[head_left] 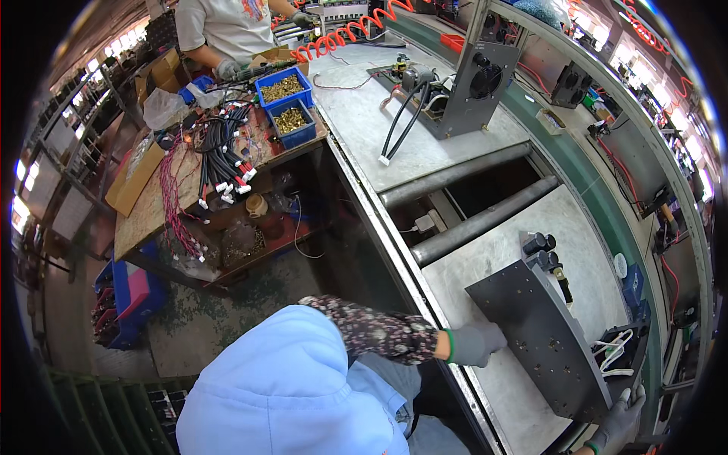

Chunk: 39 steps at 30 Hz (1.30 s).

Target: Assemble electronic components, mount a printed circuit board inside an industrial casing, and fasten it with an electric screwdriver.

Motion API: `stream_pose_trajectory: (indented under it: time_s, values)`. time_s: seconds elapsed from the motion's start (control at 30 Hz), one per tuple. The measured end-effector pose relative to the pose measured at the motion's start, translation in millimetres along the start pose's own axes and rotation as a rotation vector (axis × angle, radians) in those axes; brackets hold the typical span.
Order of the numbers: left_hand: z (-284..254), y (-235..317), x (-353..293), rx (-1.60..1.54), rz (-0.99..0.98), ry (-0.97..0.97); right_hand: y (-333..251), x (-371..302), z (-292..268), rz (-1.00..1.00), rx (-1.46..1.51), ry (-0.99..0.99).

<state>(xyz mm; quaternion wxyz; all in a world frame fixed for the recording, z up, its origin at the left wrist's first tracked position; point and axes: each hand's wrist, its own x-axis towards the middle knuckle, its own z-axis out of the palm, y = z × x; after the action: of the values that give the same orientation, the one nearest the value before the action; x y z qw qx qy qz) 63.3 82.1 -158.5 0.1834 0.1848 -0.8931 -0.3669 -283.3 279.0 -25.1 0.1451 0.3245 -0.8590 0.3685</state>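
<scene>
The dark metal panel [542, 345] sits on the counter [516, 398], with room between it and the counter's left edge. The left hand [474, 345] is at its left edge, the right hand [620, 422] by its lower corner; I cannot tell whether either grips. Beyond lies a roller [485, 220].

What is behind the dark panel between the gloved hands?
Past the panel's far edge, black cylinders and looped white wires show. Their lower parts, and whatever sits close behind it, are covered.

Behind the right hand [622, 422], the lower edge crops the forearm [583, 451].
</scene>
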Motion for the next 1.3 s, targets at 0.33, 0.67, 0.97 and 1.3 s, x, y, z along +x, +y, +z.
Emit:
stream_pose_trajectory:
  time_s: [0.33,0.67,0.97,1.3]
  values:
    - [-262,-105,-132,0.592,-0.412,0.887,-21,-4,-26,-0.093,-0.278,-0.121]
    - [-389,-195,-178,0.839,-0.780,0.865,24,43,6,-0.090,-0.112,-0.460]
    - [-135,19,-22,0.102,0.407,0.199,30,54,23,-0.090,-0.683,-0.183]
    - [-124,42,8,0.147,0.486,0.755,3,49,27,-0.043,-0.670,-0.150]
